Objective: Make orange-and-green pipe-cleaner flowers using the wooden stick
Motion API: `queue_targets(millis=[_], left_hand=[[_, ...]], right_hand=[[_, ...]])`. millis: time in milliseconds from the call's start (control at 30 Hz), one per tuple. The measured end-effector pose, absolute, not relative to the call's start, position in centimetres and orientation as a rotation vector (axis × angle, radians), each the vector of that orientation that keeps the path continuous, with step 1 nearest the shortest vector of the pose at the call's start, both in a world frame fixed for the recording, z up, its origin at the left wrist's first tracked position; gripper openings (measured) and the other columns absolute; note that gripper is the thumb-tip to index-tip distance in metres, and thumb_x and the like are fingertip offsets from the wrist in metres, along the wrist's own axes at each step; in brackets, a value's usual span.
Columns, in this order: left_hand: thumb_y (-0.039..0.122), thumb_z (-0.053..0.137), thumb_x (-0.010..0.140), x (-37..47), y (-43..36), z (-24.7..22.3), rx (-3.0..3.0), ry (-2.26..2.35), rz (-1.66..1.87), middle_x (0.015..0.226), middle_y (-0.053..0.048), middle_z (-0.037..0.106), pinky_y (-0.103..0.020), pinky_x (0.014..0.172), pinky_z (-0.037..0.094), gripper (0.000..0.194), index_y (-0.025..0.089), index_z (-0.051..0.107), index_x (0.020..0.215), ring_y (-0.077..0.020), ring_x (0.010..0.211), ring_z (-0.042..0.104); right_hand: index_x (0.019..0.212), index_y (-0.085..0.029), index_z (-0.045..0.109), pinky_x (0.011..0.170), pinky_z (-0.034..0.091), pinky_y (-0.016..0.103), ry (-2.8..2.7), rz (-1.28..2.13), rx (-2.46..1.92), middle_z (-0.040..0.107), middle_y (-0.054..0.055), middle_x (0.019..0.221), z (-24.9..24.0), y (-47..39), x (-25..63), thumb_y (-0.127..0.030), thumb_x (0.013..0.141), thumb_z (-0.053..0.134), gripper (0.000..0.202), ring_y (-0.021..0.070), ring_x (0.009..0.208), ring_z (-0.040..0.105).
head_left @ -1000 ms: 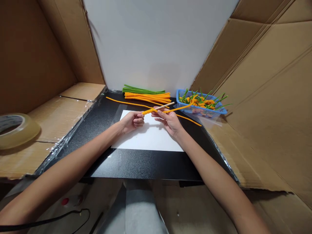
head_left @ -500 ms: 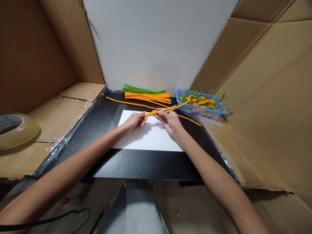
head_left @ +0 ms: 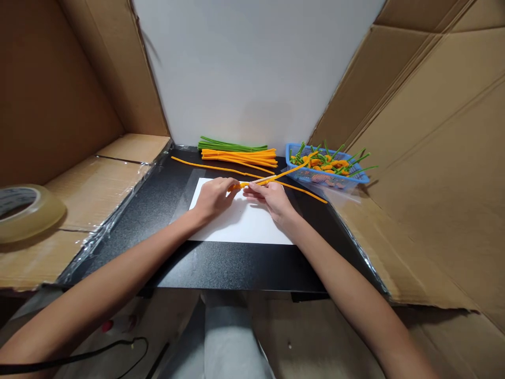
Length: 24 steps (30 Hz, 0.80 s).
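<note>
Left hand (head_left: 215,199) and right hand (head_left: 276,201) both gripped the work, held between them over the white sheet (head_left: 244,223).
Head view: left fingers were closed on the coiled-looking end of the orange stem (head_left: 298,169); right thumb and fingers pinched it and the pale stick (head_left: 266,179) where the two met. Free length ran up and rightward toward the blue basket (head_left: 357,181). Contact with the sheet: could not tell. Judged: good winding called for a firm left hold against slipping, light even tension from the right, and turns laid snug, none overlapping. Loose orange strand (head_left: 205,167) beyond the hands was best left untangled from the free end.
</note>
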<state>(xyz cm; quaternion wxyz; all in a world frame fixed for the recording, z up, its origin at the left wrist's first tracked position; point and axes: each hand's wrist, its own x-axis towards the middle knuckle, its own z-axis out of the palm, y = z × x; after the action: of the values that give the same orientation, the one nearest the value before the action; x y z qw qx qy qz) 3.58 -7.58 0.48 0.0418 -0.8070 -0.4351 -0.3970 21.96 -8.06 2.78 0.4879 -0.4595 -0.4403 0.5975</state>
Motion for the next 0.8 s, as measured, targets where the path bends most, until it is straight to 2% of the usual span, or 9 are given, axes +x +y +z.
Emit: queue_targets(millis=[100, 167, 233, 333, 433, 533, 633, 733, 800], left_hand=[[0.018, 0.061, 0.086, 3.4, -7.6, 1.0, -2.522, -1.401, -1.211, 0.077, -0.006, 0.071, -0.028, 0.066, 0.043, 0.011, 0.019, 0.072, 0.082, -0.0188, 0.07, 0.061], [0.017, 0.062, 0.084, 3.4, -7.7, 1.5, -2.618, -1.431, -1.284, 0.072, -0.006, 0.067, -0.027, 0.066, 0.041, 0.012, 0.02, 0.072, 0.077, -0.0188, 0.069, 0.058], [0.014, 0.065, 0.08, 3.5, -7.8, 1.8, -2.74, -1.468, -1.4, 0.07, -0.006, 0.063, -0.026, 0.067, 0.04, 0.011, 0.021, 0.071, 0.072, -0.0191, 0.07, 0.056], [0.008, 0.067, 0.072, 3.7, -8.0, 2.2, -2.903, -1.545, -1.518, 0.069, -0.006, 0.061, -0.025, 0.066, 0.038, 0.015, 0.022, 0.07, 0.067, -0.0197, 0.07, 0.054], [0.004, 0.065, 0.069, 3.9, -8.1, 2.3, -3.004, -1.509, -1.431, 0.068, -0.006, 0.06, -0.025, 0.065, 0.037, 0.018, 0.021, 0.069, 0.065, -0.0194, 0.068, 0.053], [0.001, 0.064, 0.067, 3.9, -8.1, 2.3, -3.012, -1.457, -1.347, 0.068, -0.006, 0.063, -0.025, 0.065, 0.037, 0.021, 0.02, 0.07, 0.065, -0.0189, 0.066, 0.054], [0.002, 0.065, 0.067, 3.8, -8.0, 1.9, -2.957, -1.509, -1.376, 0.068, -0.005, 0.066, -0.025, 0.063, 0.036, 0.019, 0.02, 0.072, 0.068, -0.0173, 0.063, 0.054], [0.014, 0.07, 0.074, 4.0, -7.8, 1.2, -2.814, -1.749, -1.623, 0.07, -0.005, 0.069, -0.024, 0.061, 0.039, 0.005, 0.017, 0.073, 0.072, -0.0157, 0.062, 0.057], [0.023, 0.073, 0.076, 4.3, -7.8, 0.8, -2.687, -1.954, -1.869, 0.071, -0.005, 0.071, -0.023, 0.06, 0.041, 0.007, 0.016, 0.073, 0.074, -0.0152, 0.062, 0.059]], right_hand=[[0.075, -0.014, 0.07, 0.048, 0.052, 0.02, -1.214, 1.239, -1.265, 0.072, 0.006, 0.067, 2.3, -8.0, 21.9, -0.025, 0.08, 0.075, 0.013, 0.0129, 0.055, 0.067], [0.077, -0.015, 0.073, 0.047, 0.05, 0.022, -1.294, 1.092, -1.253, 0.072, 0.005, 0.069, 2.0, -8.0, 21.8, -0.029, 0.079, 0.075, 0.014, 0.0138, 0.055, 0.066], [0.078, -0.018, 0.075, 0.052, 0.051, 0.025, -1.361, 0.96, -1.208, 0.072, 0.005, 0.07, 1.8, -7.9, 21.9, -0.033, 0.078, 0.074, 0.015, 0.0157, 0.059, 0.066], [0.07, -0.021, 0.075, 0.066, 0.053, 0.03, -1.476, 0.798, -1.173, 0.071, 0.003, 0.066, 1.5, -7.8, 22.1, -0.033, 0.077, 0.074, 0.014, 0.018, 0.063, 0.065], [0.062, -0.023, 0.072, 0.079, 0.052, 0.033, -1.568, 0.677, -1.172, 0.068, 0.001, 0.063, 1.4, -7.6, 22.3, -0.031, 0.079, 0.072, 0.018, 0.0188, 0.067, 0.064], [0.064, -0.025, 0.072, 0.082, 0.05, 0.033, -1.589, 0.672, -1.152, 0.069, 0.0, 0.066, 1.2, -7.6, 22.3, -0.031, 0.082, 0.068, 0.019, 0.0189, 0.07, 0.064], [0.071, -0.024, 0.074, 0.076, 0.052, 0.033, -1.534, 0.759, -1.122, 0.071, 0.002, 0.07, 1.3, -7.8, 21.9, -0.034, 0.082, 0.068, 0.016, 0.0192, 0.071, 0.066], [0.077, -0.022, 0.076, 0.071, 0.053, 0.032, -1.445, 0.834, -1.046, 0.073, 0.003, 0.074, 1.7, -8.1, 21.6, -0.035, 0.078, 0.072, 0.014, 0.0191, 0.071, 0.067], [0.079, -0.021, 0.077, 0.071, 0.054, 0.032, -1.416, 0.872, -0.996, 0.075, 0.004, 0.078, 2.0, -8.2, 21.5, -0.034, 0.075, 0.075, 0.014, 0.019, 0.072, 0.068]])
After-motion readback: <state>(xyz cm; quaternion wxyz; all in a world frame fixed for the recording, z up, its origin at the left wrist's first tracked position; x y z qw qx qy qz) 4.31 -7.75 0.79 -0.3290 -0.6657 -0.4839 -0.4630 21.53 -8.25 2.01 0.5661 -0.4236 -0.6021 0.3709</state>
